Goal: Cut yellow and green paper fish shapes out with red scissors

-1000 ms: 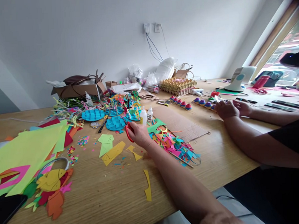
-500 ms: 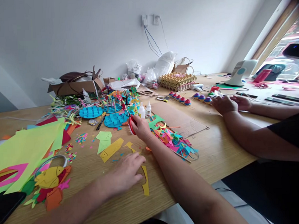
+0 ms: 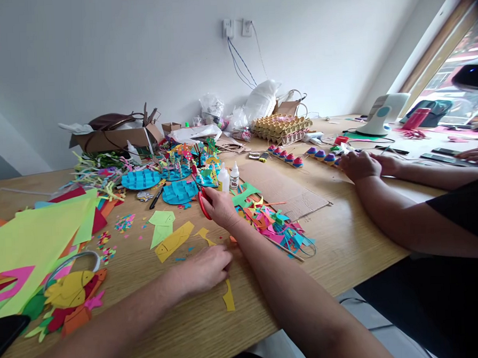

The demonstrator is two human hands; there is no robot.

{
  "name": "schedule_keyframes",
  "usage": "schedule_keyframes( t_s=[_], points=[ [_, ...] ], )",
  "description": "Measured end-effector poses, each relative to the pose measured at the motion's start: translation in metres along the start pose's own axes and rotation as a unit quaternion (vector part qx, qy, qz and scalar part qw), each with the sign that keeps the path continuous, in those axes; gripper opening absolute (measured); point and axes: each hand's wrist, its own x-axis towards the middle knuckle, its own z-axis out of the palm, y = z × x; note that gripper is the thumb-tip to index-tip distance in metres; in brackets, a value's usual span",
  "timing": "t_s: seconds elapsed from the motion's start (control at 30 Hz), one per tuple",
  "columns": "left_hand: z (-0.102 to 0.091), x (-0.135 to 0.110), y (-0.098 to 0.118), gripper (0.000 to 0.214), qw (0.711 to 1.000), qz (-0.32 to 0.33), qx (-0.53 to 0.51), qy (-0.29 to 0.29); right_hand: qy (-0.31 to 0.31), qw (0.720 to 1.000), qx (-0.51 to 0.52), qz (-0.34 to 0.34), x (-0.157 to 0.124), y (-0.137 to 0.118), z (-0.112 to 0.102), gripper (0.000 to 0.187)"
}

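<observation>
My right hand (image 3: 220, 208) grips red-handled scissors (image 3: 203, 201) just above the wooden table (image 3: 347, 248), beside a heap of coloured paper scraps (image 3: 273, 225). My left hand (image 3: 206, 269) lies on the table nearer me, its fingers curled over a curved yellow paper strip (image 3: 228, 297). Yellow and light green cut-outs (image 3: 172, 238) lie just beyond that hand. Two small glue bottles (image 3: 228, 178) stand behind the scissors.
A person in black at the right has both hands (image 3: 364, 165) by a row of painted egg-cup pieces (image 3: 302, 158). Blue cut discs (image 3: 159, 186), stacked paper sheets (image 3: 37, 237), egg trays (image 3: 280, 126), a cardboard box (image 3: 112, 137) and a flat cardboard sheet (image 3: 279, 190) crowd the table.
My left arm came into view and its hand settled on the yellow strip, then curled its fingers. My right hand with the scissors shifted slightly toward me.
</observation>
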Motion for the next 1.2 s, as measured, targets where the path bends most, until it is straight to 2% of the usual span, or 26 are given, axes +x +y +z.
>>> schedule_keyframes(
  t_s=[0.17,0.37,0.5,0.7,0.87,1.0,1.1,1.2],
  points=[
    [-0.001,-0.003,-0.008,0.017,0.999,-0.009,0.010,0.039,-0.005,1.000,0.000,0.001,0.000,0.000,0.001,0.026],
    [-0.029,-0.008,-0.046,0.023,0.992,-0.069,0.051,0.093,-0.010,1.000,0.004,0.003,0.001,-0.001,0.000,0.023],
    [-0.034,-0.011,-0.061,0.024,0.992,-0.079,0.065,0.070,-0.011,1.000,0.007,0.007,0.000,0.000,0.000,0.023],
    [-0.019,0.000,-0.054,0.028,0.993,-0.051,0.100,0.046,-0.011,1.000,0.016,0.009,0.000,0.000,0.003,0.025],
    [-0.020,0.018,-0.053,0.019,0.987,-0.062,0.144,0.020,-0.007,0.999,0.036,0.011,0.000,0.001,0.003,0.024],
    [-0.022,0.023,-0.053,0.014,0.985,-0.064,0.158,-0.002,0.005,0.998,0.069,0.011,-0.001,0.002,0.004,0.024],
    [-0.026,0.021,-0.054,0.017,0.986,-0.059,0.154,0.002,0.026,0.994,0.105,0.014,0.000,0.002,0.004,0.025],
    [-0.034,0.022,-0.055,0.019,0.988,-0.053,0.137,0.037,0.068,0.986,0.151,0.029,0.004,-0.001,-0.004,0.028]
  ],
)
